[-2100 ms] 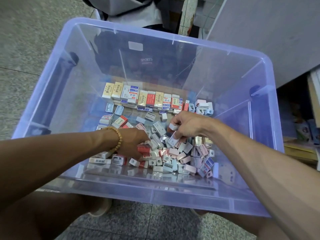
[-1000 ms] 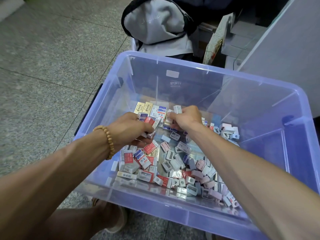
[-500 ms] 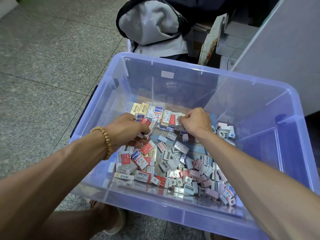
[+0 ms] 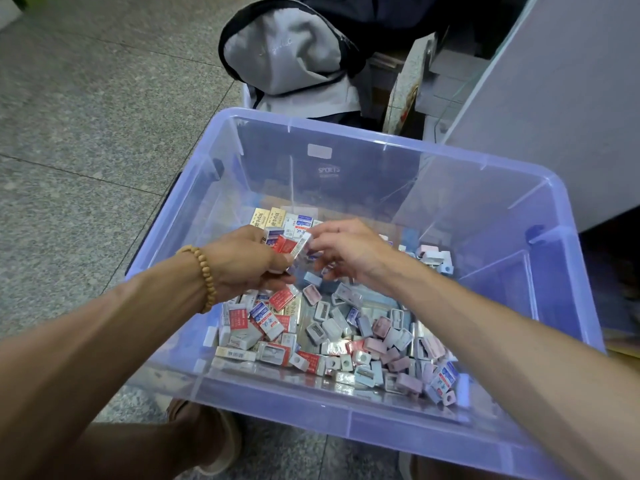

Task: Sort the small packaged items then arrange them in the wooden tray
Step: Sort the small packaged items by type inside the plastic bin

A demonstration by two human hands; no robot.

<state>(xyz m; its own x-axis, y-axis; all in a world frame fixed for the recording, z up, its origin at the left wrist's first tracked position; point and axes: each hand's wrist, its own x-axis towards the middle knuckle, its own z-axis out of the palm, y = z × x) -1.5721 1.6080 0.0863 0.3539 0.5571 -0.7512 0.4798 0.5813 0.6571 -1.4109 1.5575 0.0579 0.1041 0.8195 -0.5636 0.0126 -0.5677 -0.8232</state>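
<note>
The word "SPORTS" shows in pale capitals on a dark item [image 4: 329, 170] seen through the far wall of the clear plastic bin [image 4: 381, 147], above centre of the frame; print on the small boxes [image 4: 266, 318] is too small to read.

Translucent bluish plastic bin [image 4: 433, 147], smooth and glossy; inside, small glossy printed-card boxes [image 4: 266, 317] beside matt plastic pieces [image 4: 377, 344]. Wooden bead bracelet [image 4: 204, 275]. Speckled stone floor [image 4: 86, 109]. Grey cloth bag [image 4: 287, 53].
</note>
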